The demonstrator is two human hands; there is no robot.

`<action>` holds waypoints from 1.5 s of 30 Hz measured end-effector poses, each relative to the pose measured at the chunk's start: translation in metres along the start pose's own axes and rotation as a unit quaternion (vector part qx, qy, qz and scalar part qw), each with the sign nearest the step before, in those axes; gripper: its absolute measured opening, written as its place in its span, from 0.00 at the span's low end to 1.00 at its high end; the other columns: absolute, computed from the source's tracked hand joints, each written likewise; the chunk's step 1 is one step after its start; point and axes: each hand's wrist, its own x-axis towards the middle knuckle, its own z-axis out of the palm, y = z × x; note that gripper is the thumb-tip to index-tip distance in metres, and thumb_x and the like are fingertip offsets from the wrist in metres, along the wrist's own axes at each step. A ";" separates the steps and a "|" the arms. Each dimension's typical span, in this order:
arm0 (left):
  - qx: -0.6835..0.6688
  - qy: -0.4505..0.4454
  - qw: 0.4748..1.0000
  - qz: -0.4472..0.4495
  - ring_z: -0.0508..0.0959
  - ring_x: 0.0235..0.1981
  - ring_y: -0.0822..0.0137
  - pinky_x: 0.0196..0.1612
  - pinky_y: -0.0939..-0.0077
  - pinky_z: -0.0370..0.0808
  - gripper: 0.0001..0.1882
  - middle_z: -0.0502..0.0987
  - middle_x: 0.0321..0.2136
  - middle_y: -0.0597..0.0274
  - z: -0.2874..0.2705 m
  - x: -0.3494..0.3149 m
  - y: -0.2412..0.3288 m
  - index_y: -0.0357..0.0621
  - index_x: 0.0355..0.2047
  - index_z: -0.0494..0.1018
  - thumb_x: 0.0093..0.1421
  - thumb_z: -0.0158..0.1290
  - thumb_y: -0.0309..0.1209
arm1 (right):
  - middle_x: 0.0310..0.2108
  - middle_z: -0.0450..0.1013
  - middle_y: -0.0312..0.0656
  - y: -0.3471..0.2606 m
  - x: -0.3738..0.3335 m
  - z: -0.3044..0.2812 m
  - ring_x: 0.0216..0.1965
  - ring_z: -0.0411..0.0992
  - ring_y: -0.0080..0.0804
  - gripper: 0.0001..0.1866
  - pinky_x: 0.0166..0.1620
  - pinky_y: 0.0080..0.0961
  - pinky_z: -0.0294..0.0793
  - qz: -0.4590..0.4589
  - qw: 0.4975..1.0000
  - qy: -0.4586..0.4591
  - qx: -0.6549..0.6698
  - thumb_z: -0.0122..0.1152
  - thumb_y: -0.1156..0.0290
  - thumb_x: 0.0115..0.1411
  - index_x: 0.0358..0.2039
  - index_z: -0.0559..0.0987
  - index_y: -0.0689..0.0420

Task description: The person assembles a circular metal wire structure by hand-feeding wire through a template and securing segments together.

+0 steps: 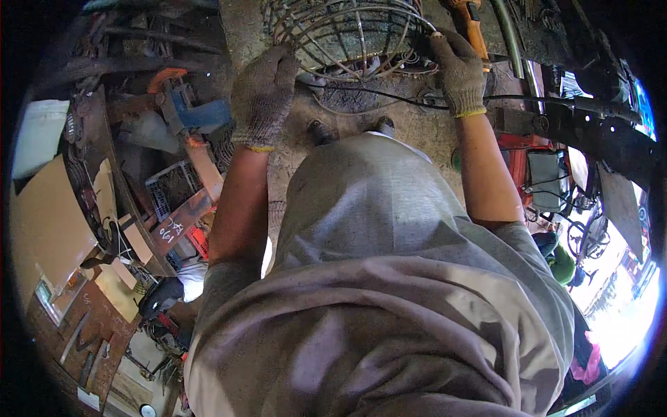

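Observation:
A rounded cage of bent metal rods rests at the top of the view, on the near part of a worktop. My left hand, in a brown knitted glove, closes at the cage's left side; its fingertips are partly hidden. My right hand, gloved alike, grips the cage's right side where a curved rod meets the fingers. Just beyond the right hand lies an orange power tool. A black cable runs below the cage, past my right wrist.
Metal pipes lie to the far right. On the left are a blue metal piece, a rusty steel beam and a plastic crate. Red equipment stands at the right. My shoes are on the floor below the worktop.

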 end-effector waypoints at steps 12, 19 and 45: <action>-0.034 -0.004 0.999 0.013 0.81 0.42 0.50 0.46 0.60 0.76 0.17 0.82 0.40 0.53 0.003 0.002 -0.006 0.48 0.44 0.80 0.61 0.54 0.43 | 0.38 0.81 0.42 -0.021 -0.005 0.001 0.39 0.77 0.27 0.16 0.45 0.24 0.74 0.004 0.999 0.034 -0.039 0.64 0.62 0.62 0.45 0.82 0.59; -0.006 -0.020 0.998 0.058 0.81 0.43 0.50 0.46 0.61 0.77 0.15 0.81 0.42 0.48 -0.002 0.005 -0.003 0.41 0.44 0.79 0.61 0.56 0.37 | 0.38 0.81 0.43 -0.014 -0.003 0.000 0.40 0.78 0.30 0.18 0.45 0.26 0.74 -0.027 0.999 0.032 -0.028 0.62 0.58 0.62 0.45 0.82 0.59; 0.001 -0.050 0.995 0.082 0.79 0.40 0.48 0.44 0.56 0.75 0.16 0.81 0.35 0.49 -0.006 0.012 -0.010 0.44 0.41 0.81 0.58 0.56 0.40 | 0.37 0.80 0.42 -0.009 -0.001 -0.001 0.40 0.78 0.32 0.15 0.46 0.26 0.74 -0.066 0.995 0.058 -0.048 0.62 0.60 0.63 0.44 0.83 0.56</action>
